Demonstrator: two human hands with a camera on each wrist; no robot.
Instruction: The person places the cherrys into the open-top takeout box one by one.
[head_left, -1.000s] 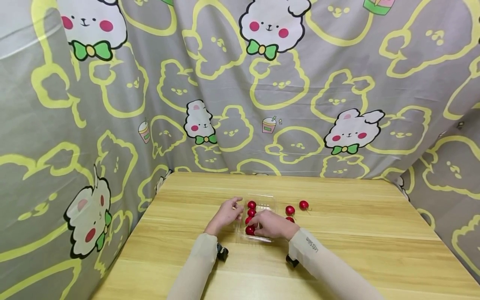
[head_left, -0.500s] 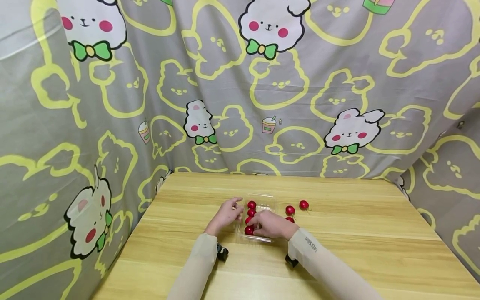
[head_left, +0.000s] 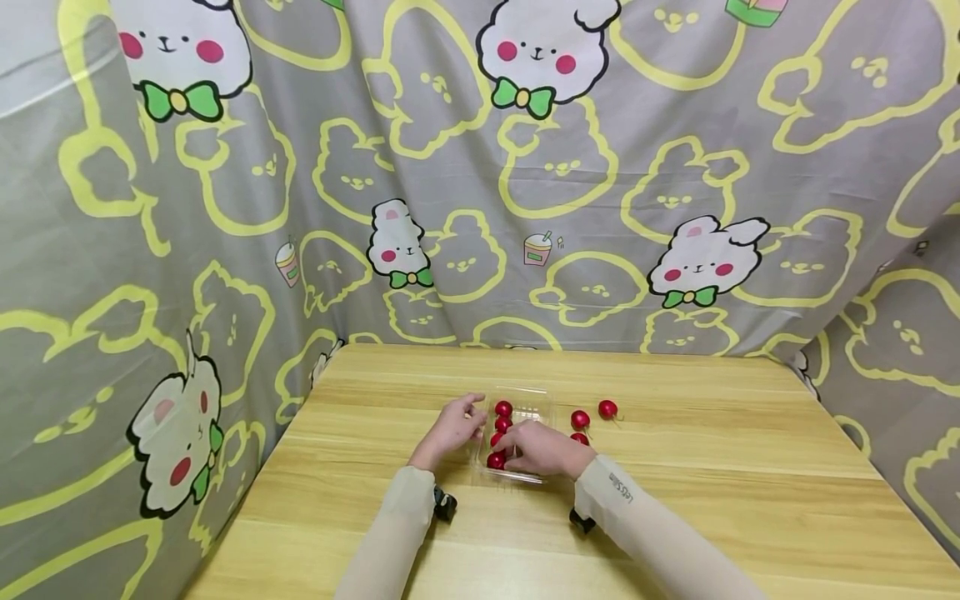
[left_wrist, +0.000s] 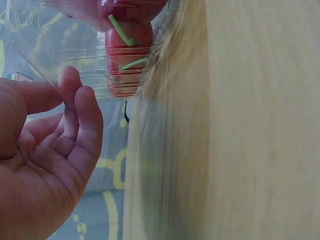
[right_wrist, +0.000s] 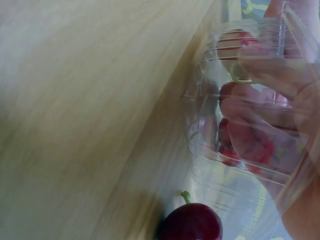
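Note:
A clear plastic box (head_left: 536, 404) sits on the table with several red radishes in a row along its left side. My left hand (head_left: 457, 424) is at the box's left side; in the left wrist view, its fingertips (left_wrist: 70, 77) pinch the plastic rim. My right hand (head_left: 546, 448) reaches inside, thumb and fingers on the nearest radish (head_left: 496, 461). Through the clear wall in the right wrist view, its curled fingers (right_wrist: 250, 140) show beside red radishes. Short green stems show on the radishes (left_wrist: 129, 60) in the left wrist view. The right hand hides part of the row.
To the right of the box lie loose radishes: one at the far right (head_left: 607, 409), one nearer the box (head_left: 580, 420), and one partly behind the right hand (head_left: 579, 438). The wooden table (head_left: 712, 467) meets a patterned grey curtain (head_left: 585, 208) at the back and sides.
The nearest radish in the box has shifted slightly left, along with the right hand's fingertips. The left hand and the loose radishes stay in place.

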